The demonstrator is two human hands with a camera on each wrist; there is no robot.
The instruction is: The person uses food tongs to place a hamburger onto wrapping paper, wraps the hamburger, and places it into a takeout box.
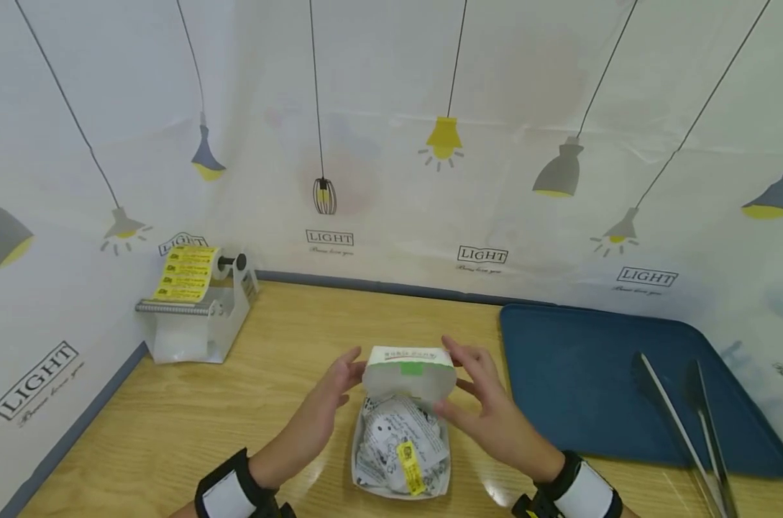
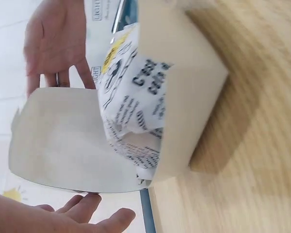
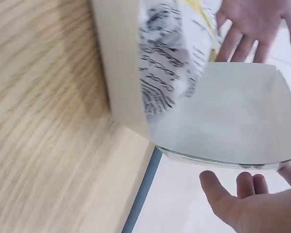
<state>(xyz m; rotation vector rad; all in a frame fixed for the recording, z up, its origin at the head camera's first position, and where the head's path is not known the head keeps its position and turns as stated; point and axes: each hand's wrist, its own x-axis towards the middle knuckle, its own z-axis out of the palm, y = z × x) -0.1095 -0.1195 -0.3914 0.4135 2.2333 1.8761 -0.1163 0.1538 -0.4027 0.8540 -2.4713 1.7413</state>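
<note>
A paper burger box [image 1: 401,495] stands on the table with its lid [image 1: 391,385] raised at the far side. Inside lies a burger-like bundle in printed white paper [image 1: 381,439], with a yellow sticker [image 1: 410,467] on top. My left hand [image 1: 326,396] is beside the lid's left edge, fingers extended. On the other side, my right hand [image 1: 491,414] is at the lid's right edge with fingers spread. In the right wrist view, a fingertip of the right hand [image 3: 262,206] meets the lid's edge. Neither hand curls round the lid.
A blue tray [image 1: 572,388] lies at the right, with metal tongs [image 1: 676,414] across it. At the back left stands a label dispenser [image 1: 229,316] holding a roll of yellow stickers [image 1: 187,273]. A lamp-patterned sheet [image 1: 391,165] borders the wooden table [image 1: 287,338].
</note>
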